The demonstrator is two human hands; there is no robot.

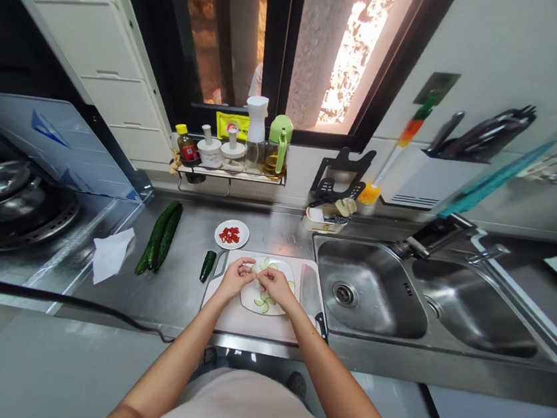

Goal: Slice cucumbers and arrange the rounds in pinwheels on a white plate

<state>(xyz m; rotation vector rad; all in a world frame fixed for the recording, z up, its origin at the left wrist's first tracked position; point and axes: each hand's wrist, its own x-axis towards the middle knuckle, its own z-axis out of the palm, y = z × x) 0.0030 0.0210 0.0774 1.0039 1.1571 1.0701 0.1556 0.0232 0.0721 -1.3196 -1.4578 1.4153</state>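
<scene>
My left hand [238, 278] and my right hand [276, 286] meet above a white plate [257, 311]. Their fingertips are pinched together on a thin pale cucumber slice, mostly hidden by the fingers. Green-edged cucumber slices [264, 303] lie in a curved, petal-like pattern on the plate, near its front and right side. Under the plate is a pale cutting board [229, 323]. A knife with a black handle [321, 325] rests along the board's right side. Left of the board lies a short cucumber piece [207, 266].
Behind the board stands a small white dish [245, 237] of chopped red pieces [230, 235]. Whole cucumbers [159, 237] and a white paper towel [111, 254] lie to the left. A double sink [374, 294] is at right; a condiment rack [232, 174] hangs below the window.
</scene>
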